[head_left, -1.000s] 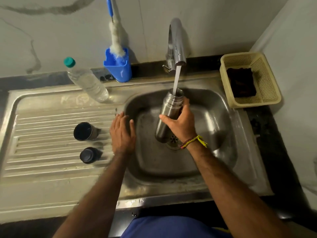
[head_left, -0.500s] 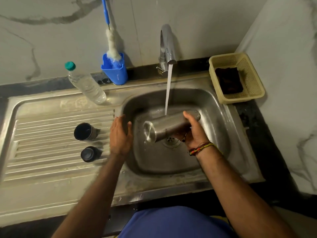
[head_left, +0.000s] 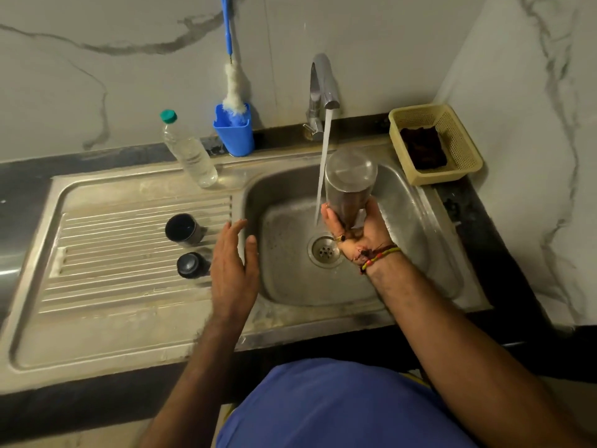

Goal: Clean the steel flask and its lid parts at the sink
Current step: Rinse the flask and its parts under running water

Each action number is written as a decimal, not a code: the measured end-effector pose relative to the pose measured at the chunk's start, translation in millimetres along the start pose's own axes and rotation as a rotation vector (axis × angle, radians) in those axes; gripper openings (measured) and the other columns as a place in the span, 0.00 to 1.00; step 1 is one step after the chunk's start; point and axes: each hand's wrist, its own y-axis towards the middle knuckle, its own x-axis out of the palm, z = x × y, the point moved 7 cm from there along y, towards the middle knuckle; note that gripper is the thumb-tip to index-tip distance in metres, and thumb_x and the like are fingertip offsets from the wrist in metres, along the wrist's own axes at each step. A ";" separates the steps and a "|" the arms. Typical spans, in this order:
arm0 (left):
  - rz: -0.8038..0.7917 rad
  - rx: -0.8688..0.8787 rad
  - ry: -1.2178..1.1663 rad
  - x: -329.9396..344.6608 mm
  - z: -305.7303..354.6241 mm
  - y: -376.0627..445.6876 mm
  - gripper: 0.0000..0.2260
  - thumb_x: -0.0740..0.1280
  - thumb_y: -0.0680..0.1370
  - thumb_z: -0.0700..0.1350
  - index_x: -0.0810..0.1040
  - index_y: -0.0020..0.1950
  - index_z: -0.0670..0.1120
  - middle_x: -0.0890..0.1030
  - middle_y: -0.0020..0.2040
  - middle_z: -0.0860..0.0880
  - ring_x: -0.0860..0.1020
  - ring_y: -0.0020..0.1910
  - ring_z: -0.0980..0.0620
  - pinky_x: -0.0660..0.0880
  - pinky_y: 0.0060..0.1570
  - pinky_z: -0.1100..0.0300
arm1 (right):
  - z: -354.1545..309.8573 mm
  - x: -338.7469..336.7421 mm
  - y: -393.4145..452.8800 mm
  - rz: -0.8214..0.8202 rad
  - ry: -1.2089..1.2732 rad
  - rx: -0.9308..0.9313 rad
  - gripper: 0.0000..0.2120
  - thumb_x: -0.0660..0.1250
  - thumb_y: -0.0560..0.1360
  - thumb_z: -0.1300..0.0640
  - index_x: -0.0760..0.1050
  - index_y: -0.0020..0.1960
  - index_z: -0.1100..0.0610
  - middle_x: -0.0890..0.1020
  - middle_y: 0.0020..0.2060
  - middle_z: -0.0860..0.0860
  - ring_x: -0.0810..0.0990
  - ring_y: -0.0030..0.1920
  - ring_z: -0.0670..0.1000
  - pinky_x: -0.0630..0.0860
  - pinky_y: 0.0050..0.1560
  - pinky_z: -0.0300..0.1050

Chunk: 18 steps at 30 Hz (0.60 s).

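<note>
Over the sink basin (head_left: 416,253), head view: the right hand (head_left: 352,227) holds the steel flask (head_left: 350,185) upside down, base toward the camera and mouth hidden behind the palm. Its fingers (head_left: 328,218) and thumb are curled round the lower body of the flask. The flask is raised above the drain (head_left: 324,252), just right of the water stream (head_left: 324,163) falling from the tap (head_left: 323,88); the stream passes beside the flask wall, and contact cannot be confirmed.

The left hand (head_left: 234,270) is flat, palm down, at the left rim of the basin, its fingers straight and close together, thumb apart; it holds nothing.

On the ribbed drainboard (head_left: 129,286), left of that hand, stand two dark lid parts: the cup lid (head_left: 182,229), open side up, farther back, and the stopper (head_left: 190,265) nearer, just beside the left hand.

At the rear of the worktop (head_left: 26,176): a clear plastic bottle (head_left: 189,150) with a green cap, a blue holder (head_left: 234,134) with a bottle brush (head_left: 234,85) standing in it, and at right a yellow basket (head_left: 465,156) containing a dark scrub pad (head_left: 423,147).
</note>
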 end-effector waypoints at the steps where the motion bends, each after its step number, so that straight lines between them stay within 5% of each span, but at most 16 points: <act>1: -0.004 -0.002 -0.010 -1.3 -0.6 -2.9 0.20 0.58 0.84 0.54 0.73 0.74 0.48 0.72 0.76 0.45 0.65 0.79 0.50 0.66 0.75 0.43 | 3.1 -1.4 -1.8 0.009 -0.006 -0.005 0.31 0.75 0.66 0.52 0.74 0.63 0.67 0.79 0.56 0.67 0.81 0.50 0.65 0.84 0.34 0.54; 3: 0.004 0.019 -0.023 -7.4 1.2 -8.3 0.18 0.59 0.85 0.53 0.73 0.73 0.49 0.74 0.74 0.47 0.68 0.76 0.50 0.68 0.74 0.46 | 4.7 -3.8 -5.7 0.014 -0.035 -0.049 0.26 0.73 0.73 0.51 0.74 0.63 0.66 0.80 0.55 0.68 0.82 0.51 0.66 0.84 0.40 0.57; 5: 0.029 0.030 -0.044 -17.1 3.4 -11.9 0.16 0.61 0.86 0.50 0.75 0.71 0.48 0.78 0.69 0.52 0.74 0.70 0.56 0.71 0.68 0.60 | 0.4 -3.5 -11.5 0.005 -0.106 -0.132 0.21 0.70 0.75 0.48 0.75 0.59 0.64 0.83 0.48 0.65 0.82 0.50 0.63 0.84 0.46 0.57; 8: 0.088 0.000 -0.175 -37.6 -0.9 -17.3 0.11 0.62 0.85 0.45 0.78 0.66 0.46 0.82 0.58 0.56 0.78 0.57 0.65 0.73 0.56 0.73 | -3.6 -1.8 -21.6 0.033 -0.338 -0.249 0.19 0.70 0.75 0.45 0.76 0.56 0.58 0.84 0.43 0.57 0.83 0.46 0.56 0.81 0.44 0.50; 12: 0.055 0.003 -0.329 -55.3 -0.9 -22.5 0.09 0.64 0.84 0.43 0.79 0.63 0.48 0.83 0.57 0.55 0.80 0.57 0.64 0.75 0.56 0.70 | -22.1 -9.0 -40.4 0.251 -0.707 -0.785 0.36 0.81 0.65 0.48 0.69 0.68 0.52 0.82 0.60 0.54 0.84 0.53 0.50 0.83 0.51 0.55; 15: -0.194 -0.037 -0.342 -46.0 -5.0 -20.3 0.23 0.72 0.78 0.56 0.76 0.71 0.49 0.81 0.66 0.53 0.78 0.66 0.58 0.76 0.65 0.57 | 1.7 15.4 -59.6 0.193 -1.035 -1.047 0.44 0.82 0.62 0.46 0.65 0.73 0.49 0.80 0.63 0.49 0.81 0.57 0.43 0.80 0.59 0.45; 18: -0.384 0.012 -0.207 -37.0 -0.4 -20.0 0.43 0.77 0.68 0.63 0.67 0.79 0.50 0.74 0.73 0.54 0.73 0.70 0.61 0.72 0.67 0.62 | 49.1 49.3 -68.5 -0.047 -1.162 -1.074 0.50 0.82 0.62 0.46 0.59 0.77 0.47 0.78 0.64 0.44 0.81 0.59 0.42 0.81 0.58 0.44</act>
